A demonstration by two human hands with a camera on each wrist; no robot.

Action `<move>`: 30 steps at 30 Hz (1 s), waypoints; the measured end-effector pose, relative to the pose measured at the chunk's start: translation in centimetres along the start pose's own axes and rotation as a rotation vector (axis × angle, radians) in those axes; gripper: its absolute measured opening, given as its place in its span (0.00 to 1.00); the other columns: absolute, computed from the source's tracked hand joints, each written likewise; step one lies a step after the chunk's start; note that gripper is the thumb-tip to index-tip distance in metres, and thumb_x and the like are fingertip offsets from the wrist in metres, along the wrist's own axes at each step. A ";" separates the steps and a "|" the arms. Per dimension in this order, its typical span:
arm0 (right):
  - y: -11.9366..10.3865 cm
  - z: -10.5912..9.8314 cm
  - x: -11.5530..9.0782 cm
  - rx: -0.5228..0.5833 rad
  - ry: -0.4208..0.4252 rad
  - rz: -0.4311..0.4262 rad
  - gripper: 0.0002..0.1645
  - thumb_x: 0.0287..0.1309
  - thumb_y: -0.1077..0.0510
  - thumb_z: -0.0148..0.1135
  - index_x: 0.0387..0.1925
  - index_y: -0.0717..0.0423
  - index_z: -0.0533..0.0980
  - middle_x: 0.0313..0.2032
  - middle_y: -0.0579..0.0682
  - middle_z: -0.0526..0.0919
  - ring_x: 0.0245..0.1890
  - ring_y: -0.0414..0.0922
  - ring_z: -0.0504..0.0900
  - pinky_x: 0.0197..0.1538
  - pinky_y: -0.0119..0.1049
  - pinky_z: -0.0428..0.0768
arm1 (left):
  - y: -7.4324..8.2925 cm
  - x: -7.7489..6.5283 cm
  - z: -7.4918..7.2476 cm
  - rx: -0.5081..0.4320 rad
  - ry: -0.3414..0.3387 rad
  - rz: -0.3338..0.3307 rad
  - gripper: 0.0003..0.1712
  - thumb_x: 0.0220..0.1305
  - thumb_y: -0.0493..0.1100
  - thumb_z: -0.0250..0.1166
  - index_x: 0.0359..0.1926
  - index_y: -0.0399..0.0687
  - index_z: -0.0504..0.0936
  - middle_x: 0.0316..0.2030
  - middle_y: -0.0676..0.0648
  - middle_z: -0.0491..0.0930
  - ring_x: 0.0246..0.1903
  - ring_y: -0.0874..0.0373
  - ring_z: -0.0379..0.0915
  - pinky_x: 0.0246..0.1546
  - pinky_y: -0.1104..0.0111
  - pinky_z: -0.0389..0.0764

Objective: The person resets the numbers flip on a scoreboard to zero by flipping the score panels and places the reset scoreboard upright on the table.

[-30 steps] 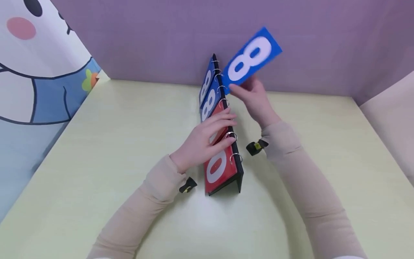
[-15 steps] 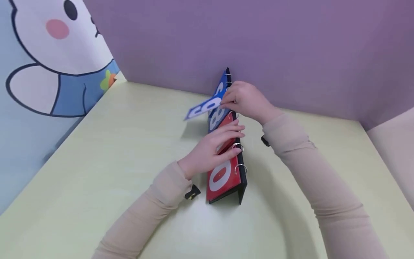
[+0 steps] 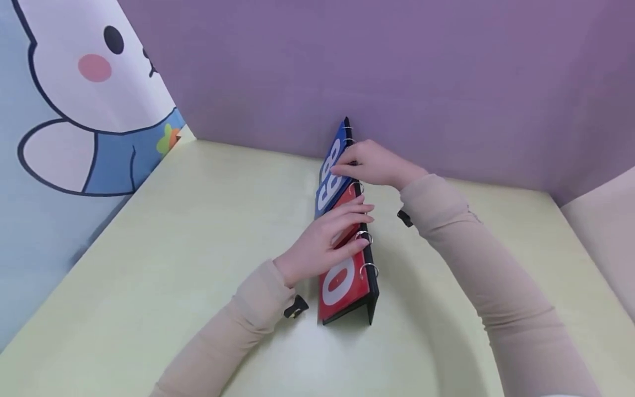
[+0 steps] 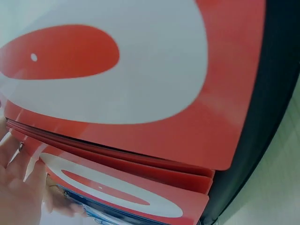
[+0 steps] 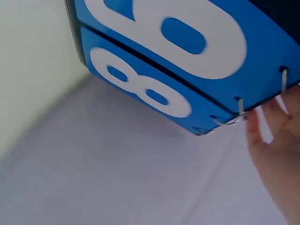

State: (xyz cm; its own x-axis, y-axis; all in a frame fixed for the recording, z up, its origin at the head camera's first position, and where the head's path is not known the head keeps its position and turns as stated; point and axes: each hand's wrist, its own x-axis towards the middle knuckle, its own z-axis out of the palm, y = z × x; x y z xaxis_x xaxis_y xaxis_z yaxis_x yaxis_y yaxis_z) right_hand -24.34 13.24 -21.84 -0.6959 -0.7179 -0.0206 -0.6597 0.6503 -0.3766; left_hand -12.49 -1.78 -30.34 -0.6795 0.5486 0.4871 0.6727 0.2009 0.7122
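A flip scoreboard with a black tent-shaped stand and silver rings stands lengthwise on the table. My left hand rests across its red side, fingers extended over the upper edge near the rings. A red card with a white 0 shows nearest me; the left wrist view shows another red 0 card, partly covered. My right hand reaches over the ridge, its fingertips at the top of a blue 9 card hanging down the left face. Beyond it hangs a blue 8 card.
The pale yellow table runs along both sides of the scoreboard. Close behind its far end rises a purple panel. A cartoon-print surface stands at the left. Black straps with small devices hang at the wrists.
My right hand has brought a blue card over the rings from the right side to the left, where it now lies down showing 9. The left hand keeps its place on the red cards.
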 end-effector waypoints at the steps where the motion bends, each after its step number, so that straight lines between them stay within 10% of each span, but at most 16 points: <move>1: 0.3 0.2 -0.3 0.071 0.041 0.036 0.13 0.65 0.55 0.57 0.32 0.58 0.83 0.28 0.50 0.82 0.31 0.44 0.77 0.39 0.36 0.76 | 0.0 0.0 0.0 -0.003 0.004 0.006 0.21 0.64 0.42 0.61 0.57 0.42 0.75 0.64 0.46 0.68 0.71 0.58 0.49 0.69 0.62 0.58; 8: 1.4 2.8 -0.3 0.726 0.393 0.283 0.17 0.64 0.56 0.57 0.50 0.63 0.77 0.52 0.56 0.79 0.56 0.47 0.75 0.63 0.43 0.70 | -0.2 -1.4 -0.5 0.005 0.066 -0.003 0.20 0.63 0.41 0.63 0.56 0.42 0.76 0.63 0.46 0.70 0.71 0.58 0.52 0.69 0.61 0.59; 13: 2.7 4.8 0.7 1.059 0.277 0.443 0.25 0.68 0.61 0.48 0.63 0.68 0.63 0.65 0.62 0.65 0.67 0.54 0.63 0.69 0.45 0.62 | -0.5 -2.0 -1.5 0.015 0.114 -0.021 0.21 0.61 0.41 0.65 0.56 0.44 0.77 0.62 0.46 0.71 0.70 0.58 0.53 0.69 0.60 0.60; 20: 3.6 7.4 1.7 1.211 0.052 0.571 0.30 0.71 0.53 0.43 0.69 0.62 0.56 0.71 0.58 0.54 0.70 0.56 0.56 0.71 0.47 0.59 | -0.8 -2.3 -2.3 0.005 0.148 -0.017 0.21 0.60 0.39 0.65 0.55 0.42 0.77 0.61 0.46 0.72 0.70 0.57 0.54 0.69 0.60 0.59; 30: 5.0 7.9 3.0 1.306 0.038 0.569 0.35 0.71 0.46 0.40 0.72 0.58 0.49 0.70 0.63 0.53 0.71 0.57 0.52 0.71 0.51 0.55 | -1.4 -0.7 -2.7 -0.017 0.133 -0.036 0.21 0.62 0.39 0.64 0.56 0.42 0.77 0.62 0.45 0.71 0.70 0.58 0.53 0.69 0.60 0.60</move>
State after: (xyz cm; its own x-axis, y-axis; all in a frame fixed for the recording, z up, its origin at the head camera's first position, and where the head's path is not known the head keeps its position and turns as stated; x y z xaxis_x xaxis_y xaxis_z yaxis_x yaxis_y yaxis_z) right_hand -27.48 12.40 -31.05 -0.7937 -0.4203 -0.4398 0.4241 0.1360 -0.8954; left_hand -13.78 -4.67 -30.32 -0.7367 0.4282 0.5233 0.6429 0.2039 0.7383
